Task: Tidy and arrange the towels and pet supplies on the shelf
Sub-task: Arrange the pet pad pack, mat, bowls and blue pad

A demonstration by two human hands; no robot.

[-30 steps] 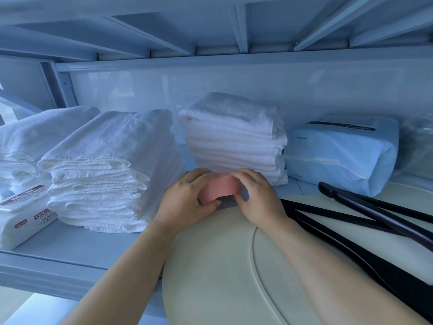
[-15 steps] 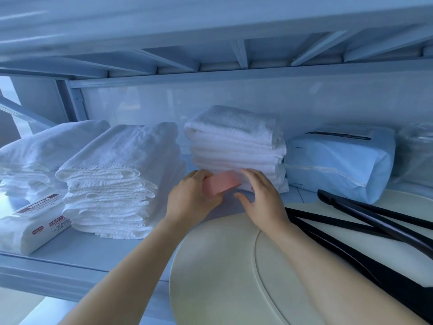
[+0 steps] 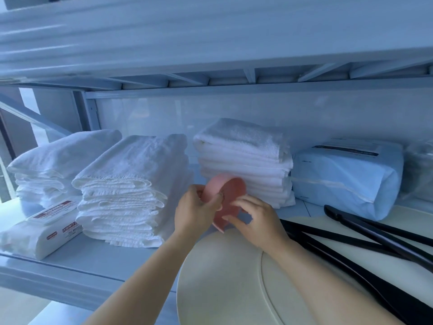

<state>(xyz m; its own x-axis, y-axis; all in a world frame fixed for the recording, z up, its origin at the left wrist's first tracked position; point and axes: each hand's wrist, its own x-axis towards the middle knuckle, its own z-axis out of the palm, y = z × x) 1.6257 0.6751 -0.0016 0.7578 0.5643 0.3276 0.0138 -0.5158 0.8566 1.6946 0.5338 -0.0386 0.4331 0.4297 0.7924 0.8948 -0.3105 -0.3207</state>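
Note:
A flat pink oval pet item (image 3: pixel 230 195) is held upright in front of the right towel stack (image 3: pixel 246 160). My left hand (image 3: pixel 195 213) grips its left edge between thumb and fingers. My right hand (image 3: pixel 254 219) touches its lower right side with loosely curled fingers. Two more stacks of folded white towels stand on the shelf, one in the middle (image 3: pixel 133 186) and one at the far left (image 3: pixel 51 163).
A wipes pack (image 3: pixel 42 228) lies at the front left of the shelf (image 3: pixel 93 259). A pale blue soft package (image 3: pixel 346 177) sits right of the towels. A large cream round dish (image 3: pixel 222 282) and long black tongs (image 3: pixel 365 242) fill the front right.
The pink item has been lifted from lying flat between both hands and turned upright. My right hand has loosened from it and moved slightly lower.

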